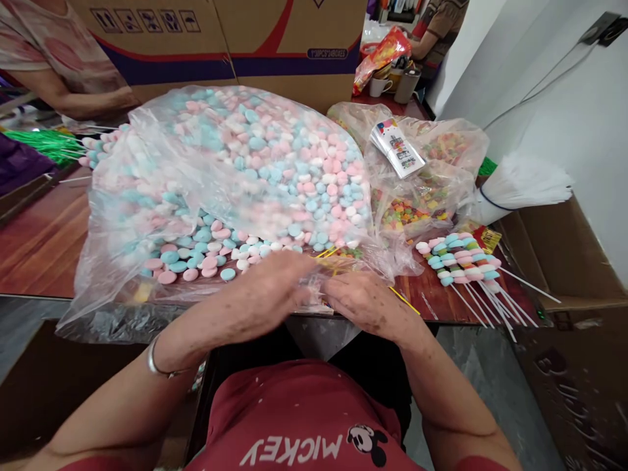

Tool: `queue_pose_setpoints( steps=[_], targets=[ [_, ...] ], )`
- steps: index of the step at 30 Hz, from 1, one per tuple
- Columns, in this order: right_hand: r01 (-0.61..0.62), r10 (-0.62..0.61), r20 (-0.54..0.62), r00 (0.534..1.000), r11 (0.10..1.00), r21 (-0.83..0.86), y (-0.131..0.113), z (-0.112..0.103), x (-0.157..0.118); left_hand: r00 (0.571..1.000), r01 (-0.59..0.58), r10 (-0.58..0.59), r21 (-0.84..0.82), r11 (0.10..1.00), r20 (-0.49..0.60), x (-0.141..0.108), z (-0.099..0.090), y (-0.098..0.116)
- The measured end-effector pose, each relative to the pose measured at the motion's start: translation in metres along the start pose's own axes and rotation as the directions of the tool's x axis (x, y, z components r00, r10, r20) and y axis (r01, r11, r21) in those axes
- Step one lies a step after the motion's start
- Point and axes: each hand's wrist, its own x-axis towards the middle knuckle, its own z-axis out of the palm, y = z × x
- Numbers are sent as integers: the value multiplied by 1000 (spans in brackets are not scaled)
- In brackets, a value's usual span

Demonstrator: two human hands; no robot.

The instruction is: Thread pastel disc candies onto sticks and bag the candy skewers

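My left hand (275, 281) and my right hand (363, 302) come close together at the table's front edge, fingers bent. Between them is a crinkled clear plastic wrapper (313, 288), which my right fingertips pinch. The left fingertips are too unclear to tell whether they hold anything. Just beyond my hands a large clear bag (294, 163) lies open, full of pink, blue and white round candies (209, 261). Yellow sticks (405, 301) lie beside my right hand. To the right rests a pile of candy skewers (461, 258) on white sticks.
A big cardboard box (294, 82) stands behind the candy bag. Packets (398, 149) lie on bags of gummies (417, 209). White sleeves (524, 186) and an open carton (579, 248) are at the right. Other people sit at back left and back right.
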Motion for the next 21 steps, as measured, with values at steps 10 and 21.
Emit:
queue_pose_setpoints(
  steps=[10, 21],
  targets=[
    [343, -315, 282, 906, 938, -53, 12, -12, 23, 596, 500, -298, -54, 864, 746, 11, 11, -15],
    [385, -357, 145, 923, 840, -383, -15, -7, -2, 582, 760, -404, -295, 580, 706, -1, 24, -26]
  ],
)
